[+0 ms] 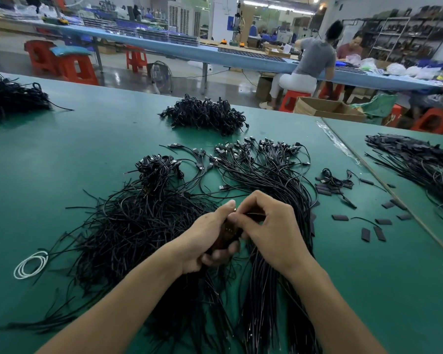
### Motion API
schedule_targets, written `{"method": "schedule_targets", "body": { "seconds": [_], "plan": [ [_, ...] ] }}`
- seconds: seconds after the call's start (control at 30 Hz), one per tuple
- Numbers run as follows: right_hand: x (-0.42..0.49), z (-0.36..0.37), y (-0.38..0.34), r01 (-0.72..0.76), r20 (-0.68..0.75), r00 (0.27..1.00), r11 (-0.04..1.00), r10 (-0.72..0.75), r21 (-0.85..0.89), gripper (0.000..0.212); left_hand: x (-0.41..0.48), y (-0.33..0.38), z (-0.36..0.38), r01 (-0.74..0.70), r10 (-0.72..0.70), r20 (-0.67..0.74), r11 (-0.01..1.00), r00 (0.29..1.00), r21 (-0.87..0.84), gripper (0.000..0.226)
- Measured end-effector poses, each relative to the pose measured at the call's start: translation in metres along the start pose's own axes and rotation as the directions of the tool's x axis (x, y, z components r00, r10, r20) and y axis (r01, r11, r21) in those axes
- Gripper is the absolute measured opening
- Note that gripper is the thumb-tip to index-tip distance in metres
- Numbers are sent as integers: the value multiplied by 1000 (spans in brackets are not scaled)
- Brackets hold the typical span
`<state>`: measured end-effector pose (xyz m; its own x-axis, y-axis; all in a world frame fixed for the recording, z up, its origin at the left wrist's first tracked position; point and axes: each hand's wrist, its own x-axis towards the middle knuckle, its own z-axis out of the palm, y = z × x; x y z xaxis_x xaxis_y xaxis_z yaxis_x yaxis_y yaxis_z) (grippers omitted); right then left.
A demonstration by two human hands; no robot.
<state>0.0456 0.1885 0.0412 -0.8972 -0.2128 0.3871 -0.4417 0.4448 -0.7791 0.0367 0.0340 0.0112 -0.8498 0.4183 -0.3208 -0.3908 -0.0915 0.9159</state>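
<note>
**Two hands working one cable end over the fanned bundle**

The green table (pixel 62 154) is carrying everything, and the fanned bundle (pixel 271 175) of black plug-tipped cables is lying at its middle, spreading away from the person. A loose wire heap (pixel 128 226) is sprawling just left of the fanned bundle, touching it. A dense far pile (pixel 205 114) is sitting beyond the bundle, and a flat right pile (pixel 420 162) is lying well to its right, across the table's seam.

The left hand (pixel 202 241) and the right hand (pixel 269 233) are meeting over the near part of the fanned bundle. The left hand's fingers are curling round a dark cable end (pixel 228 232), while the right hand is pinching the same piece between thumb and forefinger; blur is hiding its details.

Short black sleeves (pixel 379 233) are lying scattered just right of the bundle. A small white coil (pixel 31 264) is resting far to its left, past the heap.
</note>
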Motion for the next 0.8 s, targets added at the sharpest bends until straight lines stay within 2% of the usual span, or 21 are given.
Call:
{"method": "schedule_targets", "body": {
  "seconds": [0.1, 0.17, 0.23, 0.3, 0.43, 0.6, 0.8],
  "plan": [
    [6, -1, 9, -110, -98, 989, 992, 115, 57, 6, 3, -1, -13, -108, 105, -161, 994, 981, -8, 57],
    [7, -2, 20, -227, -115, 966, 973, 230, 42, 8, 5, 1, -21, -182, 147, -295, 978, 944, -97, 56],
    [2, 2, 33, -298, 5, 953, 939, 303, -173, 12, 6, 2, -25, -249, 162, -395, 952, 904, -180, 58],
    [-6, 12, 41, -275, 138, 924, 871, 356, -408, 16, 7, 2, -26, -297, 186, -464, 938, 866, -179, 59],
    [-17, 33, 43, -195, 179, 898, 728, 402, -657, 25, 5, 2, -26, -367, 252, -545, 924, 799, -110, 52],
    [-19, 41, 44, -219, 165, 890, 716, 425, -663, 21, 4, 4, -24, -354, 257, -612, 934, 748, -40, 51],
    [-13, 37, 42, -284, 213, 835, 728, 508, -624, 22, 5, 5, -19, -275, 212, -599, 961, 772, -15, 56]
  ]
}}
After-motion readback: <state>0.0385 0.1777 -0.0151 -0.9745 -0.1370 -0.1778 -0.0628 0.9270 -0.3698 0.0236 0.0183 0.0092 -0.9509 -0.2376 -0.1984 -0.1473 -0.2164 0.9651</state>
